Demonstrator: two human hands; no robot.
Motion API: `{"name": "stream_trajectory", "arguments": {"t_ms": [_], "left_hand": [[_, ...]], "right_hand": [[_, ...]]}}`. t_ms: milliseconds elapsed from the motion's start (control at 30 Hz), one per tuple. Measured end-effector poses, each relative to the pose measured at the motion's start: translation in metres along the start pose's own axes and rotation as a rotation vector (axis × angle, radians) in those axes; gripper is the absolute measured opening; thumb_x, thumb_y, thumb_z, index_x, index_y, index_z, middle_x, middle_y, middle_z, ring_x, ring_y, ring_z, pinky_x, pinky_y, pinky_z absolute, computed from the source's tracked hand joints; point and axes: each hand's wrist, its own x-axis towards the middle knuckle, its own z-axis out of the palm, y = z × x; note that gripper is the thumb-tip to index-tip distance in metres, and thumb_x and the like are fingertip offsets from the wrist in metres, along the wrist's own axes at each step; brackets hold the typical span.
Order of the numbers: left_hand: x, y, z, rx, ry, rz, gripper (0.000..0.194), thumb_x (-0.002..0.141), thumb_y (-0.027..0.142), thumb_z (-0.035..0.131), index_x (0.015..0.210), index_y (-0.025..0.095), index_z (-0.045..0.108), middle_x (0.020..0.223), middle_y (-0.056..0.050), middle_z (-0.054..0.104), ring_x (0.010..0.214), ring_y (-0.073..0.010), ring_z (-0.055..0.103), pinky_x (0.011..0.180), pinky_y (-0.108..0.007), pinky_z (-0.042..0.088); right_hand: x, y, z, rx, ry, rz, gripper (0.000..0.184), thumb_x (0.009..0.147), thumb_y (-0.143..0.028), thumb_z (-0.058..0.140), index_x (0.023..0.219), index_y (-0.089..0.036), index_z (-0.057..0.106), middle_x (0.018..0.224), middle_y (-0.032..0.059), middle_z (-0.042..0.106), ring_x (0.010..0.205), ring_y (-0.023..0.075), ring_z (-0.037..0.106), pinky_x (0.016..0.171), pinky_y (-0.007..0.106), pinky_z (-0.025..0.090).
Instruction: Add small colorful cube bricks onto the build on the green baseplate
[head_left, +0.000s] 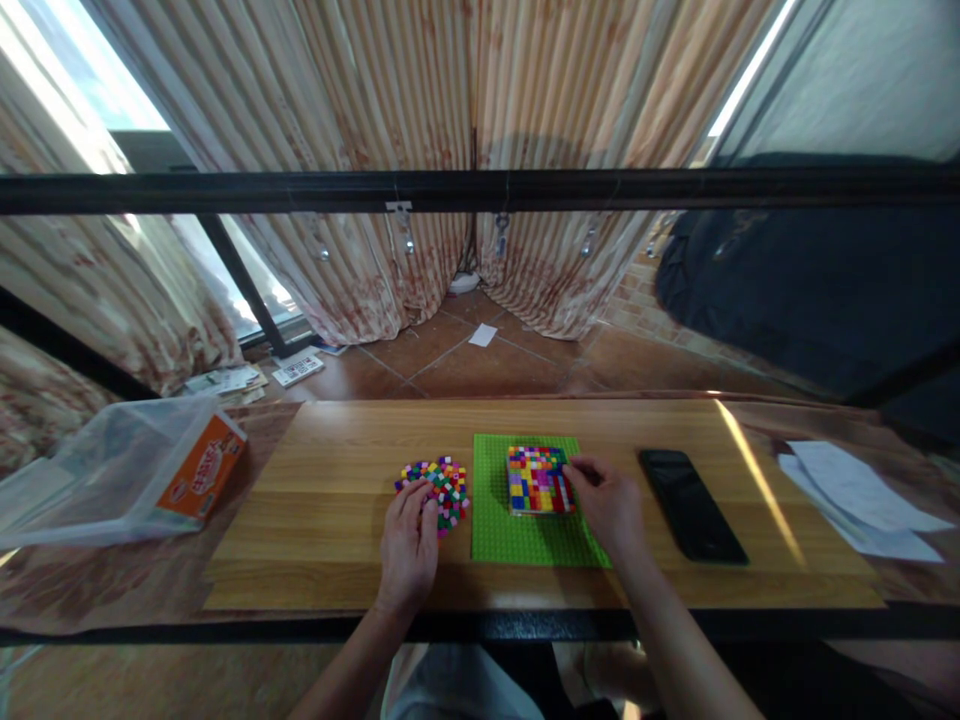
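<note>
Multicoloured brick block (534, 480) sits on the green baseplate (493, 535), toward its right half, with rows of small coloured pieces making up its top face. At its right edge the right hand (616, 505) has thumb and fingers drawn close together, touching or just beside the block; whether a piece is between the fingertips, I cannot tell. The left hand (410, 545) has loosely bent fingers at the near left side of the pile of loose bricks (450, 490), which lies on the wooden surface (315, 530) left of the baseplate; whether it grips one is hidden. For work at this edge, a light fingertip pinch seems best, lining each piece up with its row before pressing straight down, since a sideways push could probably shift its neighbours. The left hand would do well to pick single bricks without scattering the pile. Keeping the right wrist clear of the phone (694, 505) also seems sensible.
</note>
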Motion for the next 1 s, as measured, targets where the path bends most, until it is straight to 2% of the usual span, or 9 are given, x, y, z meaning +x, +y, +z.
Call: {"name": "stream_trajectory", "arguments": {"t_ms": [200,333,567,767,1000], "left_hand": [[0.0,0.001,-0.001,0.006,0.008,0.014,0.027,0.093,0.029,0.043,0.107,0.016,0.063,0.113,-0.01,0.064,0.112,-0.0215,0.057,0.1,-0.043,0.047],[0.001,0.001,-0.001,0.014,0.001,0.013,0.027,0.094,0.029,0.042,0.106,0.017,0.063,0.111,-0.01,0.065,0.111,-0.0216,0.058,0.099,-0.043,0.047],[0.001,0.001,0.0,0.007,0.008,0.025,0.027,0.094,0.029,0.042,0.106,0.016,0.063,0.111,-0.011,0.064,0.11,-0.022,0.058,0.099,-0.044,0.047],[0.0,0.0,0.0,0.004,-0.001,0.016,0.027,0.094,0.029,0.042,0.106,0.016,0.063,0.112,-0.011,0.064,0.111,-0.0217,0.057,0.1,-0.044,0.047],[0.0,0.001,0.0,-0.015,-0.011,-0.008,0.027,0.093,0.03,0.043,0.106,0.017,0.063,0.113,-0.011,0.064,0.112,-0.0222,0.057,0.101,-0.046,0.046]], "right_hand": [[0.003,0.0,0.003,0.015,0.012,0.006,0.031,0.072,-0.042,0.063,0.085,-0.016,0.071,0.08,0.01,0.073,0.071,0.0216,0.067,0.068,0.033,0.052],[0.003,-0.001,0.002,0.05,-0.009,0.059,0.034,0.07,-0.045,0.064,0.085,-0.015,0.072,0.082,0.01,0.074,0.073,0.0224,0.067,0.069,0.033,0.051],[0.001,0.005,0.001,0.11,-0.028,0.074,0.039,0.076,-0.05,0.057,0.084,-0.015,0.072,0.081,0.0086,0.073,0.075,0.022,0.066,0.069,0.031,0.05],[0.002,0.012,0.005,0.178,-0.022,0.093,0.04,0.073,-0.048,0.061,0.089,-0.014,0.072,0.083,0.0101,0.073,0.074,0.0216,0.067,0.068,0.033,0.052],[0.006,0.011,0.005,0.222,-0.001,0.115,0.039,0.065,-0.048,0.069,0.084,-0.015,0.072,0.081,0.0088,0.073,0.074,0.0216,0.067,0.071,0.034,0.053]]}}
